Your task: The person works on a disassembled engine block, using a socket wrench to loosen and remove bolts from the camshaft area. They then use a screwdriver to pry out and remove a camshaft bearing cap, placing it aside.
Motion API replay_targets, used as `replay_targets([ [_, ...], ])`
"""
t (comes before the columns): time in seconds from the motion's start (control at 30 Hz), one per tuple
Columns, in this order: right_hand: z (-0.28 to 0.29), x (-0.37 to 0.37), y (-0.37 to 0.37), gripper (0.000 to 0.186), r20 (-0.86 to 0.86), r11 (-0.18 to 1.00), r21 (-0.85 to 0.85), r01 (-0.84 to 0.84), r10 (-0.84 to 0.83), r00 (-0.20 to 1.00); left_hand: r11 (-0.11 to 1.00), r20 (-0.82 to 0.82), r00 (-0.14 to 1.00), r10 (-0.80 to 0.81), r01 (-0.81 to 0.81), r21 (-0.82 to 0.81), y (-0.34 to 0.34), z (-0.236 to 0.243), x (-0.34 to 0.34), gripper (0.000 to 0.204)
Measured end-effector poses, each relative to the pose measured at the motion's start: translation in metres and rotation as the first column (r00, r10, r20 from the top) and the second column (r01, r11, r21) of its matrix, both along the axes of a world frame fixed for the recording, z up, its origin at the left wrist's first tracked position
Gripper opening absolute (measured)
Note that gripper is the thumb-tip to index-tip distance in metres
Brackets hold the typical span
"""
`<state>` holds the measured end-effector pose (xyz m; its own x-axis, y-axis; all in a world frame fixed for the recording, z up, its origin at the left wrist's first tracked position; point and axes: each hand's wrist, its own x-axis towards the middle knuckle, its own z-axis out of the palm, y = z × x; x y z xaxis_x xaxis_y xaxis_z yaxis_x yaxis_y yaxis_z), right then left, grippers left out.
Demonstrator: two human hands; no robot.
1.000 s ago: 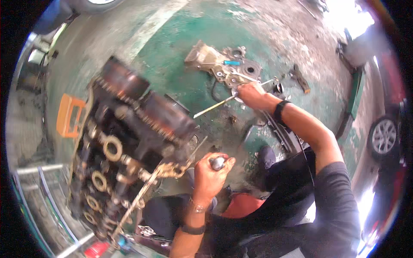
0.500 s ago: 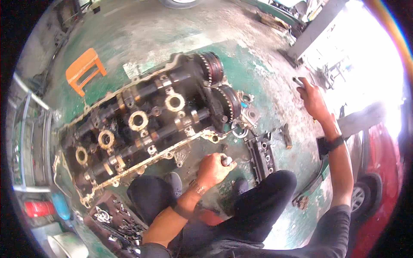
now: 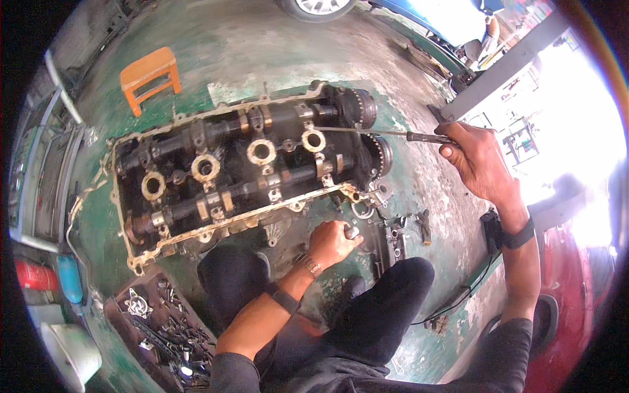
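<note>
A cylinder head [image 3: 229, 164] with two camshafts and several pale ring-shaped seats lies in front of me, greasy and dark inside a light rim. My right hand [image 3: 475, 160] is closed round the dark handle of a long, thin-shafted screwdriver [image 3: 429, 137]. Its shaft runs left over the toothed cam gears [image 3: 377, 154], with the end by the rightmost ring [image 3: 313, 140]; whether it touches cannot be told. Below the near rim, my left hand [image 3: 333, 244] is closed on something with a pale, rounded end; the fingers hide the rest.
A box of loose metal parts [image 3: 118, 311] sits at lower left. An orange stool [image 3: 149, 71] stands beyond the cylinder head. Metal engine parts [image 3: 395, 239] lie right of my left hand. A red car [image 3: 576, 275] is at the right, and a wheel [image 3: 321, 6] at the far edge.
My view has shifted, so the cylinder head appears more level. My right hand has brought the screwdriver round, its shaft now across the cylinder head. The left hand keeps its grip.
</note>
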<state>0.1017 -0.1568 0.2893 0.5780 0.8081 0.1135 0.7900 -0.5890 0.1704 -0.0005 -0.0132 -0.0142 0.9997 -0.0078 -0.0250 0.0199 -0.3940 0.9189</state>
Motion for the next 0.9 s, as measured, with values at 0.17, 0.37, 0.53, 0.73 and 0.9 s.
replay_targets([
  [0.17, 0.007, -0.018, 0.047, 0.023, 0.051, 0.992, -0.023, -0.124, 0.125, 0.991, 1.000, -0.017, 1.000, 0.001, -0.001, 0.005, 0.001, 0.001, 0.000, 0.032],
  [0.37, 0.003, -0.034, 0.099, 0.018, 0.123, 0.956, -0.041, -0.291, 0.294, 0.948, 1.000, 0.043, 0.999, 0.023, -0.024, 0.005, 0.003, 0.004, 0.000, 0.035],
  [0.53, 0.001, -0.042, 0.126, 0.019, 0.150, 0.948, -0.101, -0.303, 0.316, 0.937, 0.996, 0.134, 0.988, 0.082, -0.078, -0.034, 0.001, 0.000, -0.002, 0.035],
  [0.73, 0.004, -0.045, 0.141, 0.022, 0.163, 0.942, -0.014, -0.335, 0.333, 0.929, 0.996, 0.095, 0.992, 0.083, -0.079, -0.047, 0.002, 0.002, -0.001, 0.033],
  [0.9, 0.002, -0.045, 0.155, 0.017, 0.122, 0.916, -0.114, -0.384, 0.396, 0.910, 0.994, 0.117, 0.990, 0.074, -0.063, -0.090, 0.007, 0.008, -0.005, 0.034],
])
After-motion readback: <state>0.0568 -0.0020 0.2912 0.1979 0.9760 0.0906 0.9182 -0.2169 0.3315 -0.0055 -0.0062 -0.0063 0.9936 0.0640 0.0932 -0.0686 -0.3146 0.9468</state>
